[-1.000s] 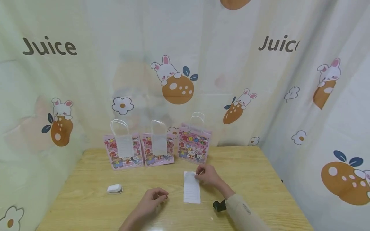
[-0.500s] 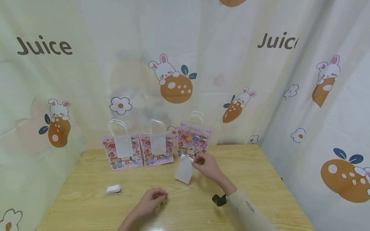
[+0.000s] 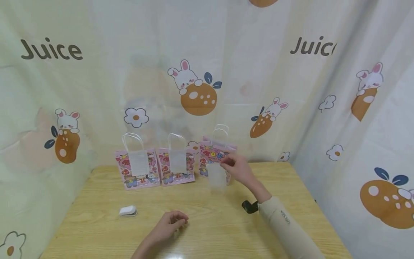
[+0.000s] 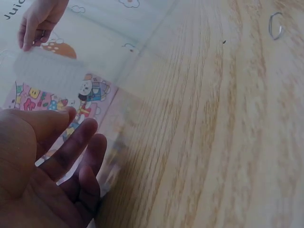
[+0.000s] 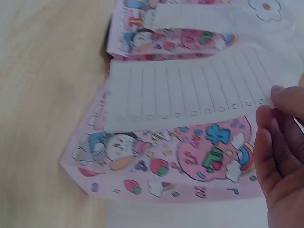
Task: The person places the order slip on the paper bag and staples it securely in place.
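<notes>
My right hand (image 3: 238,168) pinches the upper right corner of a white lined paper slip (image 5: 190,92) between thumb and fingertips. The slip, with small checkboxes along its lines, hangs in front of the rightmost pink paper gift bag (image 5: 209,152). Whether slip and bag touch, I cannot tell. Near the front of the wooden table, my left hand (image 3: 169,225) rests with loosely bent fingers and nothing in its grasp. Two more pink cartoon gift bags (image 3: 155,180) stand to the left, each with a white slip (image 3: 178,161) on its front below the twisted white handles.
A small white stapler-like object (image 3: 128,211) lies on the left of the table (image 3: 194,237). By my right wrist shows a black device (image 3: 250,206). Behind the bags hangs a curtain (image 3: 145,72) printed with rabbits and fruit.
The right hand has lifted the paper slip off the table and carried it away from me, up to the right bag's front. The left hand has stayed in place.
</notes>
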Demonstrator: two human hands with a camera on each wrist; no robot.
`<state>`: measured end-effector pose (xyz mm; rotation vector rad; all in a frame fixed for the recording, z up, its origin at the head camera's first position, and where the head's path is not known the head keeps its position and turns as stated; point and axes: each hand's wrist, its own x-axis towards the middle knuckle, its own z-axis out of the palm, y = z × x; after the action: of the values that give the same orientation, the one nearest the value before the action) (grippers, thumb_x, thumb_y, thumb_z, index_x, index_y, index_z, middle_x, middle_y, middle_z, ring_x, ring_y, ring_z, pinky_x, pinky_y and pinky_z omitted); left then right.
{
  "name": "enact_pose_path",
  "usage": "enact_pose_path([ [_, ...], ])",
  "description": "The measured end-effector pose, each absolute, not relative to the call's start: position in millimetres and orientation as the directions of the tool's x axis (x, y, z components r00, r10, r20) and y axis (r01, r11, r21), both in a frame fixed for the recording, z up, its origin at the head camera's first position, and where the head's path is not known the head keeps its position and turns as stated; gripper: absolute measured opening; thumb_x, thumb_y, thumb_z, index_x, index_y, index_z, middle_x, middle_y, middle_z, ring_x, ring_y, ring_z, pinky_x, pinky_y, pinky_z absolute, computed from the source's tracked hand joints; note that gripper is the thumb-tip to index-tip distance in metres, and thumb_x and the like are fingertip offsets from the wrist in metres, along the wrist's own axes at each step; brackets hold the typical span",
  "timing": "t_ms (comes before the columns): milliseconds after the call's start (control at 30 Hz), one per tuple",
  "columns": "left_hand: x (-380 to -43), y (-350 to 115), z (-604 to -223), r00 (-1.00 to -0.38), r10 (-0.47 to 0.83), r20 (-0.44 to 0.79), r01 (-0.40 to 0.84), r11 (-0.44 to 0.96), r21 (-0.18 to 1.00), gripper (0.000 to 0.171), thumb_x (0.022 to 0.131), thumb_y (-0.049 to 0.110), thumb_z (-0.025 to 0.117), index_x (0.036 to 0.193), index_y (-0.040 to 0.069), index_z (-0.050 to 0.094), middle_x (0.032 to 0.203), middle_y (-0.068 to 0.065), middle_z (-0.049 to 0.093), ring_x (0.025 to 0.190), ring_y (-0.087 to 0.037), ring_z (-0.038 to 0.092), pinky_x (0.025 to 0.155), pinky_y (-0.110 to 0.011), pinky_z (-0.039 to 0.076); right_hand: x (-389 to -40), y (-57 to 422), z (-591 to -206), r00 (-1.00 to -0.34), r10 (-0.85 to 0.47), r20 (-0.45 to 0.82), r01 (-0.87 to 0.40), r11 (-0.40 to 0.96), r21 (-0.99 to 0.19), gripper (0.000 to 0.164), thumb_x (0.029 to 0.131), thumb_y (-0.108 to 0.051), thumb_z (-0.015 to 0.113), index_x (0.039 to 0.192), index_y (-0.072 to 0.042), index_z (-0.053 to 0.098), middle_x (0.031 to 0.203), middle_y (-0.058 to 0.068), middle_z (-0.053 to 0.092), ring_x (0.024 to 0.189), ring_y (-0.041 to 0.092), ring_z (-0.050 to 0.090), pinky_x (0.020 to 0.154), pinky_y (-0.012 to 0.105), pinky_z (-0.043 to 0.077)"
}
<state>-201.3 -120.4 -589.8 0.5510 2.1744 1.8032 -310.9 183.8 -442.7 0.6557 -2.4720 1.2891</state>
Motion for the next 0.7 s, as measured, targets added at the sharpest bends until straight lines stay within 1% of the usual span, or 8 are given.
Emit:
enact_pose_path([
  [133, -203, -118, -587, -0.893, 0.447, 0.050, 0.139, 0.168, 0.976, 0.019, 0.097, 0.010, 0.058, 0.109, -0.004, 0.065, 0.099, -0.015, 0.065, 0.082, -0.026, 0.062, 0.069, -0.028, 0.052, -321, 189, -435, -0.849, -0.190, 0.493, -0.513, 0.516, -0.685, 0.006, 0.087, -0.011, 0.074, 0.086, -0.005, 0.072, 0.079, 0.001, 0.069, 0.067, 0.022, 0.063, 0.056, 0.029, 0.051],
  [167, -204, -117, -586, -0.893, 0.448, 0.048, 0.141, 0.175, 0.975, 0.020, 0.097, 0.011, 0.058, 0.109, -0.003, 0.065, 0.099, -0.015, 0.066, 0.082, -0.026, 0.062, 0.068, -0.028, 0.051, -323, 190, -434, -0.839, -0.172, 0.516, -0.521, 0.527, -0.672, 0.005, 0.086, -0.010, 0.075, 0.084, -0.006, 0.073, 0.079, 0.002, 0.068, 0.070, 0.024, 0.062, 0.058, 0.030, 0.050],
  [233, -208, -115, -585, -0.891, 0.451, 0.046, 0.146, 0.189, 0.971, 0.020, 0.097, 0.012, 0.058, 0.110, -0.002, 0.065, 0.100, -0.014, 0.066, 0.082, -0.027, 0.062, 0.068, -0.027, 0.050, -328, 192, -433, -0.814, -0.144, 0.563, -0.537, 0.557, -0.634, 0.006, 0.083, -0.010, 0.078, 0.082, -0.005, 0.074, 0.085, 0.004, 0.068, 0.078, 0.026, 0.060, 0.068, 0.032, 0.047],
  [400, -217, -109, -586, -0.885, 0.462, 0.061, 0.182, 0.221, 0.958, 0.023, 0.098, 0.016, 0.058, 0.111, -0.001, 0.066, 0.101, -0.014, 0.068, 0.083, -0.028, 0.063, 0.064, -0.025, 0.049, -339, 192, -435, -0.779, -0.091, 0.621, -0.541, 0.597, -0.592, 0.010, 0.078, -0.012, 0.083, 0.077, -0.005, 0.075, 0.112, 0.017, 0.061, 0.109, 0.035, 0.047, 0.092, 0.049, 0.034],
  [467, -219, -106, -587, -0.880, 0.470, 0.074, 0.198, 0.220, 0.955, 0.022, 0.098, 0.015, 0.058, 0.111, -0.002, 0.066, 0.102, -0.014, 0.068, 0.083, -0.029, 0.064, 0.063, -0.026, 0.050, -343, 191, -436, -0.786, -0.069, 0.614, -0.526, 0.595, -0.607, 0.011, 0.078, -0.012, 0.083, 0.076, -0.005, 0.075, 0.121, 0.020, 0.058, 0.117, 0.038, 0.044, 0.098, 0.054, 0.030],
  [567, -222, -103, -587, -0.877, 0.472, 0.090, 0.213, 0.214, 0.953, 0.021, 0.098, 0.013, 0.058, 0.110, -0.002, 0.066, 0.100, -0.013, 0.067, 0.080, -0.028, 0.064, 0.063, -0.027, 0.051, -349, 189, -439, -0.820, -0.046, 0.571, -0.486, 0.585, -0.649, 0.013, 0.079, -0.014, 0.082, 0.077, -0.005, 0.074, 0.131, 0.020, 0.056, 0.124, 0.039, 0.042, 0.103, 0.057, 0.027],
  [633, -223, -102, -587, -0.878, 0.467, 0.103, 0.224, 0.212, 0.951, 0.021, 0.098, 0.012, 0.057, 0.110, -0.002, 0.066, 0.100, -0.013, 0.067, 0.080, -0.028, 0.064, 0.064, -0.028, 0.052, -354, 187, -440, -0.849, -0.030, 0.528, -0.449, 0.570, -0.688, 0.014, 0.080, -0.015, 0.081, 0.078, -0.004, 0.074, 0.132, 0.018, 0.056, 0.123, 0.039, 0.046, 0.104, 0.055, 0.030],
  [700, -223, -101, -587, -0.881, 0.460, 0.111, 0.230, 0.212, 0.950, 0.021, 0.098, 0.013, 0.057, 0.109, -0.002, 0.066, 0.099, -0.012, 0.067, 0.080, -0.029, 0.064, 0.064, -0.029, 0.052, -358, 185, -442, -0.878, -0.006, 0.479, -0.402, 0.554, -0.729, 0.015, 0.081, -0.016, 0.080, 0.081, -0.004, 0.073, 0.131, 0.015, 0.057, 0.120, 0.037, 0.049, 0.101, 0.052, 0.037],
])
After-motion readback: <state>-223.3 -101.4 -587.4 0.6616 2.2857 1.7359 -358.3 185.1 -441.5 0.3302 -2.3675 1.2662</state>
